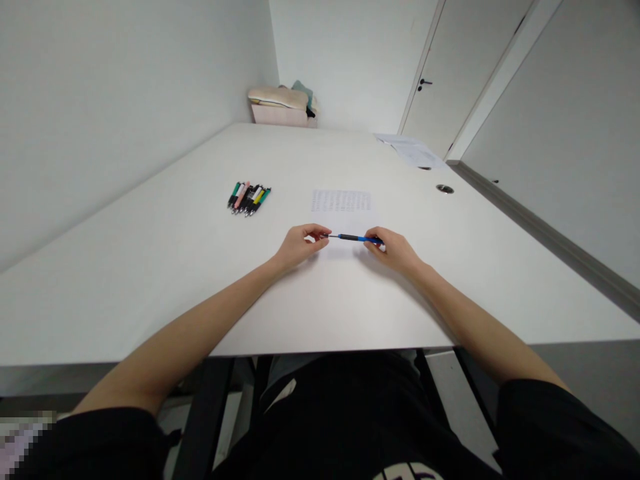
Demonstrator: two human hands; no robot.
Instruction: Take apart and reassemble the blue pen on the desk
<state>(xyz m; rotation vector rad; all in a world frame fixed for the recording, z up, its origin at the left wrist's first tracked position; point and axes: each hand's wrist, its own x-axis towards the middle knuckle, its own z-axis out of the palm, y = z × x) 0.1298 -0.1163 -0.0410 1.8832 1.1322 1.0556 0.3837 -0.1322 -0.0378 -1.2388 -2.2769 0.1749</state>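
Both hands meet near the centre of the frame over the slim blue-and-black plastic pen [351, 237], which lies nearly level between them. At its left end the left hand [303, 243] pinches a thin, dark tip between thumb and forefinger; at its right end the right hand [393, 247] closes thumb and fingers around the blue barrel, hiding part of it. Whether the thin tip is a separate piece or joined to the barrel, I cannot tell — it is too small.

Beneath the pen, a white paper sheet with rows of small writing [345, 217] lies on the smooth white tabletop [125, 267]. Left of centre, in the upper half of the frame, sits a close cluster of green, white, pink, black and yellow pens [247, 199], well apart from the hands.

The left fingertips have only a sliver to hold, so a slip there looks the likeliest fault; a sideways pull could bend the thin end, and a sudden tug could send any loose small part rolling across the slick tabletop.

As for pose, the bare forearms slant inward from the lower left and lower right corners, making a wide V turned upside down. Each wrist angles toward the other, fingertips facing — the left hand's palm side turned to the right, the right hand's fingers curled over the barrel.
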